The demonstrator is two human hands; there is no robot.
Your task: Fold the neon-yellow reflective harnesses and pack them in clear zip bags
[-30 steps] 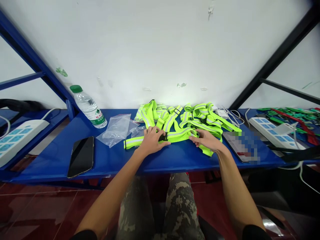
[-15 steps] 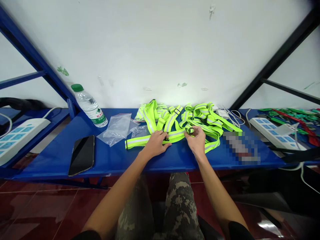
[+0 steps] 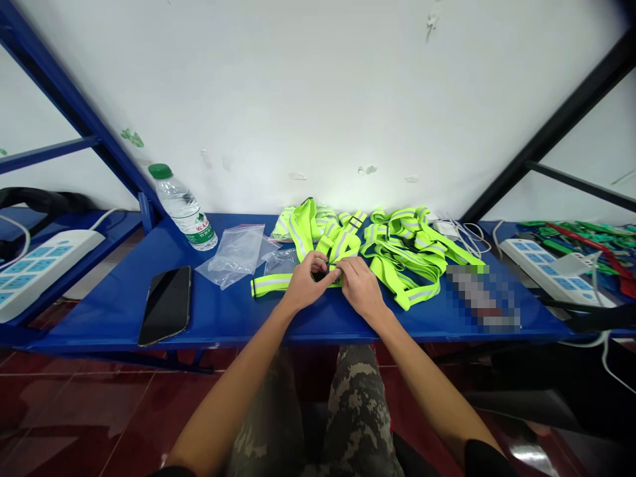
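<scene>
Both hands meet on a neon reflective strap

The left hand (image 3: 309, 281) and the right hand (image 3: 362, 285) come together on a yellow-green reflective strap (image 3: 271, 284), well to the right of the water bottle (image 3: 193, 218) and nearer the person than it. The left fingers are curled, thumb and forefinger closed about the strap; something dark shows in the curl, but whether it is a buckle or shadow I cannot tell. The right fingers are bent down and bunched on the strap beside the left thumb, with little gap between them; their exact pinch is hidden.

One end of the strap lies flat on the blue table (image 3: 223, 321), to the bottle's right. A tangled heap of similar straps (image 3: 410, 252) is farther right of the bottle, clear zip bags (image 3: 236, 255) just right of it, and a smartphone (image 3: 165, 306) in front of it.

The step in hand appears to be fine fingertip work on the strap. The next move probably calls for the left hand to steady the webbing while the right adjusts it, without twisting the flat end.
</scene>
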